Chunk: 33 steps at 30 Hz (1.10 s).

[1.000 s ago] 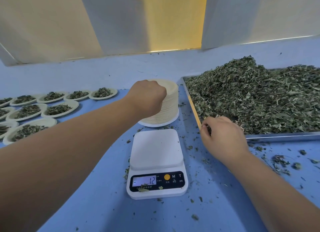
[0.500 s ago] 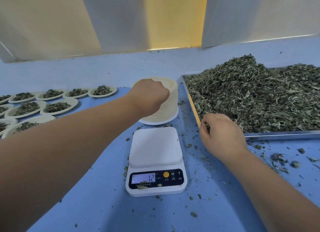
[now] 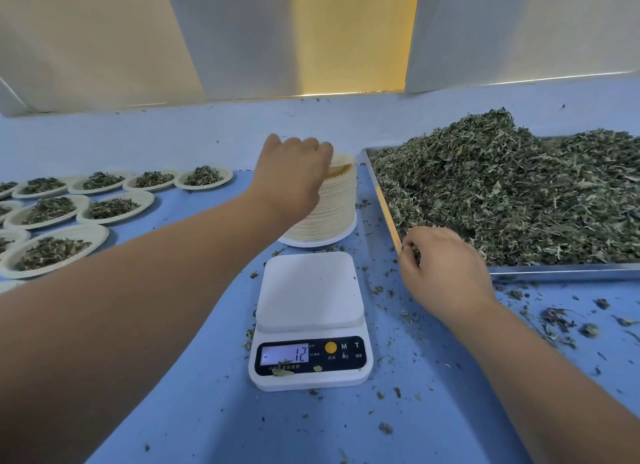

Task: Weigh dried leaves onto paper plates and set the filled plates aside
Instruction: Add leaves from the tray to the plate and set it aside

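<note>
A white digital scale (image 3: 309, 292) sits in the middle of the blue table, its platform bare and its display reading -12. Behind it stands a tall stack of paper plates (image 3: 330, 210). My left hand (image 3: 292, 174) is over the stack and pinches the top plate (image 3: 341, 159), whose edge is lifted. My right hand (image 3: 441, 273) rests at the near left corner of the metal tray (image 3: 568, 270), fingers curled round a pinch of dried leaves. The tray holds a large heap of dried leaves (image 3: 512, 189).
Several filled paper plates (image 3: 110, 207) lie in rows on the left of the table. Loose leaf crumbs (image 3: 557, 321) are scattered around the scale and in front of the tray. A pale wall runs along the back.
My left hand has risen from the stack and lifted the edge of the top plate. My right hand has stayed at the tray corner.
</note>
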{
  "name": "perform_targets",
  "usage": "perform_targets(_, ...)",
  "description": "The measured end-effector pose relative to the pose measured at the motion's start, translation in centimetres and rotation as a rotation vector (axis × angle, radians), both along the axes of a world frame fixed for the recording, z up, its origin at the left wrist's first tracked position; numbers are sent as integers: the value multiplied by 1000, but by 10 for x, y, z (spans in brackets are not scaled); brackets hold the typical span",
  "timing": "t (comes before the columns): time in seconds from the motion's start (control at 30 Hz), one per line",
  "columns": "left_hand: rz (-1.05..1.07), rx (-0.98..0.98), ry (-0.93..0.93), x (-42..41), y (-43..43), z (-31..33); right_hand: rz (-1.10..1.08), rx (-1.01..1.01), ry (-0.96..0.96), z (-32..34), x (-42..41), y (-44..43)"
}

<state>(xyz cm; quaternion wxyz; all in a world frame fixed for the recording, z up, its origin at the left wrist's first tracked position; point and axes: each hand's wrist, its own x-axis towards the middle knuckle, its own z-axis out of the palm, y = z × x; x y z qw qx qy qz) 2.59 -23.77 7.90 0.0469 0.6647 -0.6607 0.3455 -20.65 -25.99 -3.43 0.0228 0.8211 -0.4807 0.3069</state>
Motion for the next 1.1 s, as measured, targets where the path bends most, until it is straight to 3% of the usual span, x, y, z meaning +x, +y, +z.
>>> perform_targets(0.1, 3, -155, 299, 10, 3, -7, -2, -8, 4, 1, 0, 1)
perform_targets(0.37, -315, -609, 928, 14, 44, -51, -11, 50, -147, 6, 0, 7)
perform_targets(0.57, -510, -636, 1392, 20, 89, -84, 250, 72, -356, 9, 15, 28)
perform_targets(0.73, -431, -626, 1444, 29, 111, -107, 378, -61, -390, 7, 27, 40)
perform_targets(0.9, -311, -545, 1336, 41, 116, -118, 370, -73, -461, 5, 32, 44)
perform_targets(1.1, -322, -483, 1319, 38, 116, -124, 478, -209, -386, -1, 32, 43)
